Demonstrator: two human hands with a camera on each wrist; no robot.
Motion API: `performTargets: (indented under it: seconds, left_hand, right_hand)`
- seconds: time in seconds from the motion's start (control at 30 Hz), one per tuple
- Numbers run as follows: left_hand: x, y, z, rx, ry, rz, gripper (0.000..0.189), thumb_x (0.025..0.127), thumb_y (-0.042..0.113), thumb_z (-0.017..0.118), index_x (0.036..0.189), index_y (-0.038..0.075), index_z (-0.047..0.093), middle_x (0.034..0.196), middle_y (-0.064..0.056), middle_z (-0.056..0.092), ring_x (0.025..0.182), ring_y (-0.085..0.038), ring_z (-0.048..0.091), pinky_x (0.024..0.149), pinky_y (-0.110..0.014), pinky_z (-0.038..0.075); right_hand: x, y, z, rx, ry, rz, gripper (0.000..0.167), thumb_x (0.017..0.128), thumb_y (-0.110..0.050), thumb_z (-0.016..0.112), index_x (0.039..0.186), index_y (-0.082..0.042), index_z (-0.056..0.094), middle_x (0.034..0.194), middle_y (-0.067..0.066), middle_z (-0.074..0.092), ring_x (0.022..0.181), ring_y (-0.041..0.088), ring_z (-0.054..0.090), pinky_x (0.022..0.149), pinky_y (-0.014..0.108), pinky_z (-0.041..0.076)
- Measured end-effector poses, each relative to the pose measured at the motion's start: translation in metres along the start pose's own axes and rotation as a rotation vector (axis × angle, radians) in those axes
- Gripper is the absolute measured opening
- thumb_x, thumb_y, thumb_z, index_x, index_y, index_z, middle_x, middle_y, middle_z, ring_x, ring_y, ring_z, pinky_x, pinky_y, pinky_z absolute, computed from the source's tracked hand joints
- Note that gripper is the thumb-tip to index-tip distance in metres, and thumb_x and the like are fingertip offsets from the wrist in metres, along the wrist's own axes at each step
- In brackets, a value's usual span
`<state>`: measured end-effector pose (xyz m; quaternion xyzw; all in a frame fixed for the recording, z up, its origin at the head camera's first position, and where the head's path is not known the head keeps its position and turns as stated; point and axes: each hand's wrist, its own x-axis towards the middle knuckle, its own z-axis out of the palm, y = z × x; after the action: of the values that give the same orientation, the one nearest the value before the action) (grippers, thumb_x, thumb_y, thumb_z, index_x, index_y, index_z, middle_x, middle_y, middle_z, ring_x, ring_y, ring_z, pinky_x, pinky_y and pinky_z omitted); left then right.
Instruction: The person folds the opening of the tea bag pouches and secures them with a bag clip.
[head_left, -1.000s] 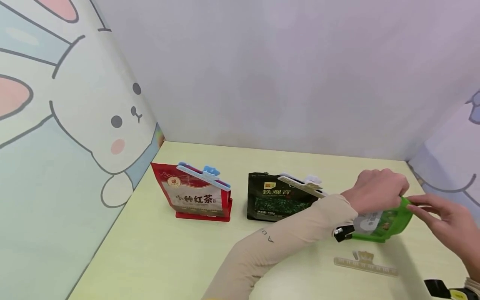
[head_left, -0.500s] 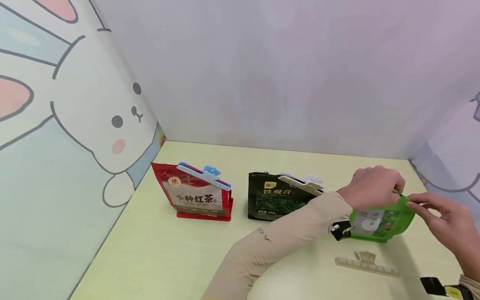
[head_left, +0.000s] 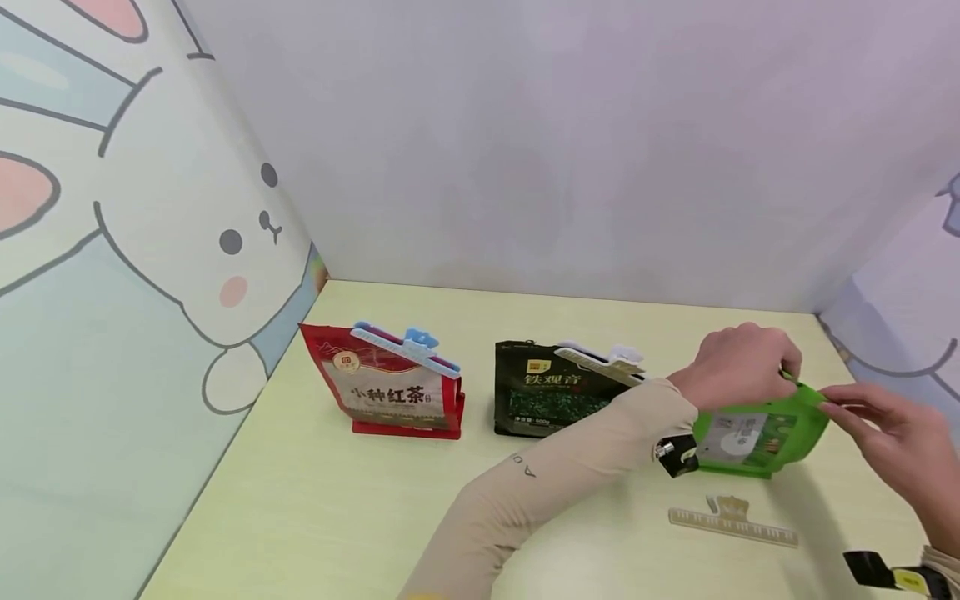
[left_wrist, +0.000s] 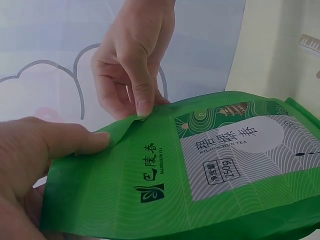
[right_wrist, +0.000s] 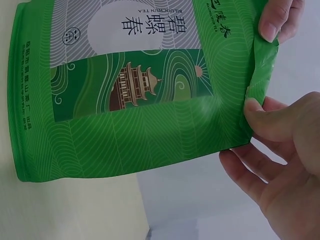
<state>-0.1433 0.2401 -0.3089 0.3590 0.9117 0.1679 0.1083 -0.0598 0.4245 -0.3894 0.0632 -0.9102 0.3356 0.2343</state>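
A green tea bag point(head_left: 757, 437) stands on the table at the right, with a grey label panel and a pagoda picture. My left hand point(head_left: 738, 367) pinches its top edge from above, thumb on the front in the left wrist view. At the other end of that edge, my right hand point(head_left: 892, 429) pinches the corner between thumb and fingers. The top strip point(right_wrist: 262, 70) is folded over between the two hands in the right wrist view. In front of the bag lies a beige sealing clip point(head_left: 731, 521) with a crown-shaped handle.
To the left stand a black tea bag point(head_left: 540, 404) with a white clip point(head_left: 600, 362), partly behind my left sleeve, and a red tea bag point(head_left: 390, 396) with a blue clip point(head_left: 405, 350). Walls point(head_left: 525, 150) enclose the pale table point(head_left: 315, 517) at the back and sides.
My left hand has shifted slightly left along the green tea bag's top edge. The right hand keeps its pinch on the corner. The other bags and the loose clip stay in place.
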Motion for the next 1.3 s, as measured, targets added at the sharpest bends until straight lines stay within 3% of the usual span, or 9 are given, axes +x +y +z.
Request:
performTargets:
  seconds: [0.3, 0.67, 0.93, 1.17, 1.3]
  left_hand:
    - [0.002, -0.001, 0.002, -0.016, -0.025, -0.031, 0.009, 0.086, 0.040, 0.066, 0.079, 0.037, 0.063, 0.076, 0.025, 0.053, 0.066, 0.004, 0.046, 0.055, -0.019, 0.037]
    - [0.000, 0.002, 0.001, 0.035, -0.052, -0.059, 0.021, 0.088, 0.043, 0.062, 0.074, 0.031, 0.053, 0.067, 0.015, 0.047, 0.060, 0.000, 0.045, 0.054, -0.023, 0.031]
    - [0.002, 0.004, 0.001, 0.021, -0.057, -0.041, 0.022, 0.088, 0.042, 0.062, 0.072, 0.029, 0.055, 0.066, 0.014, 0.046, 0.060, -0.001, 0.044, 0.054, -0.023, 0.030]
    - [0.002, 0.005, 0.000, 0.040, -0.035, -0.030, 0.026, 0.090, 0.037, 0.062, 0.067, 0.026, 0.053, 0.062, 0.011, 0.037, 0.056, -0.002, 0.038, 0.050, -0.022, 0.027]
    - [0.000, 0.004, 0.000, 0.049, -0.022, -0.018, 0.025, 0.091, 0.035, 0.061, 0.067, 0.027, 0.055, 0.062, 0.013, 0.041, 0.058, -0.002, 0.039, 0.050, -0.021, 0.028]
  right_hand:
    - [-0.002, 0.001, -0.003, -0.055, -0.048, -0.001, 0.012, 0.089, 0.004, 0.059, 0.100, 0.002, 0.063, 0.098, -0.039, 0.045, 0.089, -0.024, 0.041, 0.075, -0.001, 0.031]
    - [0.001, -0.004, -0.003, -0.021, -0.057, 0.011, 0.014, 0.092, -0.001, 0.058, 0.104, -0.004, 0.065, 0.098, -0.036, 0.049, 0.091, -0.020, 0.043, 0.075, 0.000, 0.028]
    - [0.003, -0.009, -0.001, 0.044, -0.034, -0.065, 0.016, 0.086, 0.009, 0.060, 0.098, -0.002, 0.064, 0.096, -0.031, 0.054, 0.089, -0.017, 0.048, 0.078, 0.001, 0.030]
    - [0.007, -0.011, 0.002, -0.024, 0.017, -0.133, 0.012, 0.084, 0.008, 0.063, 0.089, -0.002, 0.066, 0.092, -0.033, 0.052, 0.084, -0.018, 0.045, 0.072, 0.003, 0.032]
    - [0.008, -0.008, 0.003, -0.039, 0.035, -0.165, 0.010, 0.083, 0.011, 0.063, 0.087, 0.001, 0.065, 0.090, -0.032, 0.052, 0.080, -0.017, 0.045, 0.072, 0.004, 0.032]
